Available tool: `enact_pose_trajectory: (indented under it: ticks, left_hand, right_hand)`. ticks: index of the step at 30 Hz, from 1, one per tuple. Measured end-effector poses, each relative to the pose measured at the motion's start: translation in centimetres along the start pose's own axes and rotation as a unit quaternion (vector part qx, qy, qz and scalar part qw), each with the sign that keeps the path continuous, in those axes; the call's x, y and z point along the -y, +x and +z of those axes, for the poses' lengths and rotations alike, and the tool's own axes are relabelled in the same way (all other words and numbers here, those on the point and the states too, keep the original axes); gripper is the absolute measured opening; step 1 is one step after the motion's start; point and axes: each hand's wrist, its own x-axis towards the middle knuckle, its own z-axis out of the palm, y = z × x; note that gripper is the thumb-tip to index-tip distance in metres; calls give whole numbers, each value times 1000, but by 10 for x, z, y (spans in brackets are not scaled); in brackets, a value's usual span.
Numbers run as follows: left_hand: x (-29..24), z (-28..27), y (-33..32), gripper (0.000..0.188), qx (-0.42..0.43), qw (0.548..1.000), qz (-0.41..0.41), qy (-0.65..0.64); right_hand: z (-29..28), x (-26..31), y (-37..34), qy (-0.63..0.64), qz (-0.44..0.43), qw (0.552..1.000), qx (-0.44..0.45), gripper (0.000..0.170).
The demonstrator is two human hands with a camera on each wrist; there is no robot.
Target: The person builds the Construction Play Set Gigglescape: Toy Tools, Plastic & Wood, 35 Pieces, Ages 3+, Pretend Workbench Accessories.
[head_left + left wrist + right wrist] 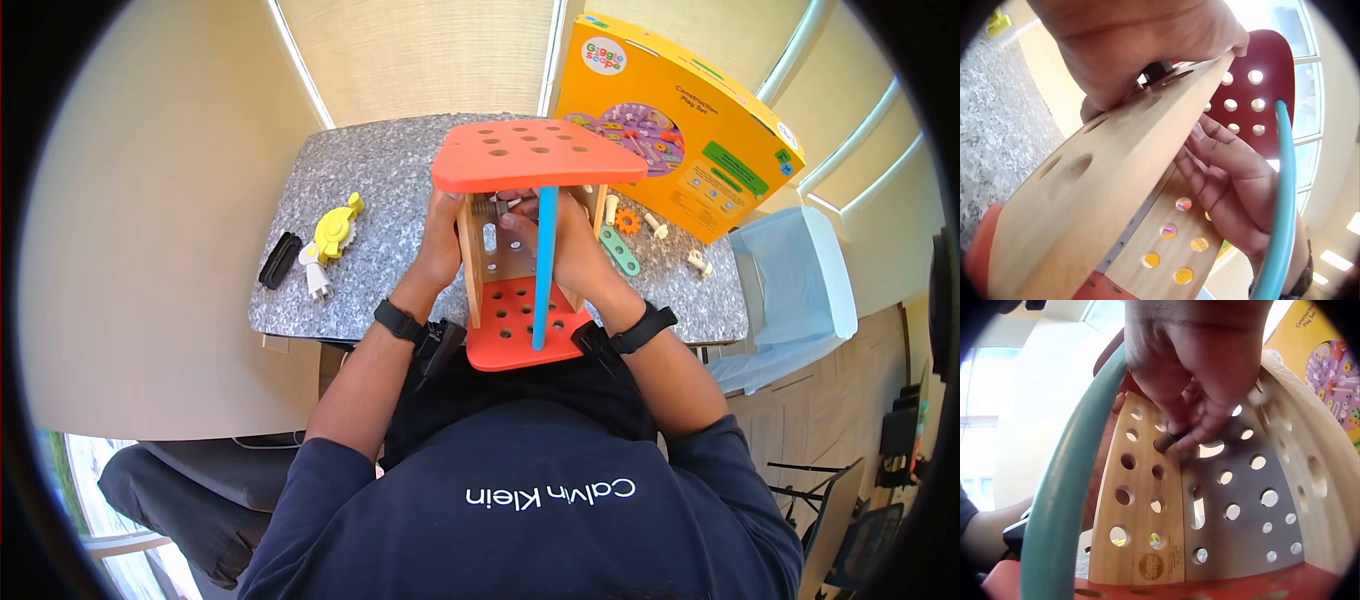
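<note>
1. Standing upright, the toy frame (pixel 540 172) sits between the person's hands, in front of the body and over the near side of the bench (pixel 385 160); what bears its weight cannot be told.
2. Its long axis runs up and down, from the lower red plate (pixel 515 352) to the upper red plate, with the open side facing the person.
3. Along that axis goes the blue rod (pixel 544 270), tilted very slightly and joining both plates.
4. The left wooden panel (pixel 1138 512) and the right wooden panel (pixel 1329 525) also run lengthwise, with the grey perforated panel (pixel 1244 530) behind, between them.
5. The left hand (pixel 440 240) grips the left wooden panel, curled over its edge from outside.
6. The right hand (pixel 580 245) reaches inside the frame, thumb and fingers narrowed in a pinch on a dark bolt (pixel 1165 442).
7. The bolt lies crosswise to the frame's long axis, its free end aimed at the left wooden panel; whether it enters a hole cannot be told.
8. Left on the bench lie a black piece (pixel 281 260), a white piece (pixel 315 277) and a yellow piece (pixel 333 232), near one another.
9. On the right are a mint strip (pixel 612 240), slanting toward the person, and an orange gear (pixel 627 221), in front of the yellow box (pixel 730 120).
</note>
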Motion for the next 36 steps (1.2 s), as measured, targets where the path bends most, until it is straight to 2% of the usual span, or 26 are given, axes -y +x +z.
enact_pose_trajectory:
  ticks: [2,5,7,8,10,11,13,17,20,23,25,28,30,32,34,36]
  left_hand:
    - [-4,6,0,66,13,999,29,33]
    - [-6,7,-1,68,12,999,29,33]
    - [-12,9,-3,68,23,999,19,27]
    - [-16,11,-5,69,34,999,9,21]
    - [-14,9,-6,70,41,999,-2,19]
    - [-13,8,-6,70,49,999,-13,18]
    - [-8,4,-5,71,44,999,-9,20]
    - [-5,0,-5,72,51,998,3,24]
    - [-7,6,-7,71,2,999,13,37]
    - [-9,5,-7,70,19,999,17,27]
    - [-10,9,-6,69,14,999,26,25]
    - [-10,10,-6,69,11,999,29,25]
    - [-11,8,-7,69,11,999,25,27]
    - [-14,8,-9,69,46,999,1,3]
    - [-7,4,-7,69,42,999,7,7]
    - [-1,0,-6,70,38,999,14,11]
  right_hand:
    - [2,-1,1,2,-7,1000,-3,31]
    - [5,-5,4,-8,-3,1000,-2,27]
    - [10,-4,6,79,15,997,-19,21]
    - [9,-8,8,79,15,997,-19,21]
    - [6,-14,15,18,100,994,34,31]
    - [5,-14,16,18,99,994,34,31]
    - [4,-11,18,30,165,984,51,44]
    - [8,-21,17,46,127,990,26,48]
    - [4,-12,15,53,175,983,33,47]
    - [9,-14,14,124,131,984,1,37]
    - [12,-28,14,107,5,994,-15,32]
    - [11,-41,17,100,20,994,33,29]
    - [12,-40,18,81,34,996,30,32]
    - [10,-43,21,62,48,997,27,37]
    - [6,-53,28,-11,103,992,78,30]
    - [7,-55,27,5,120,991,66,32]
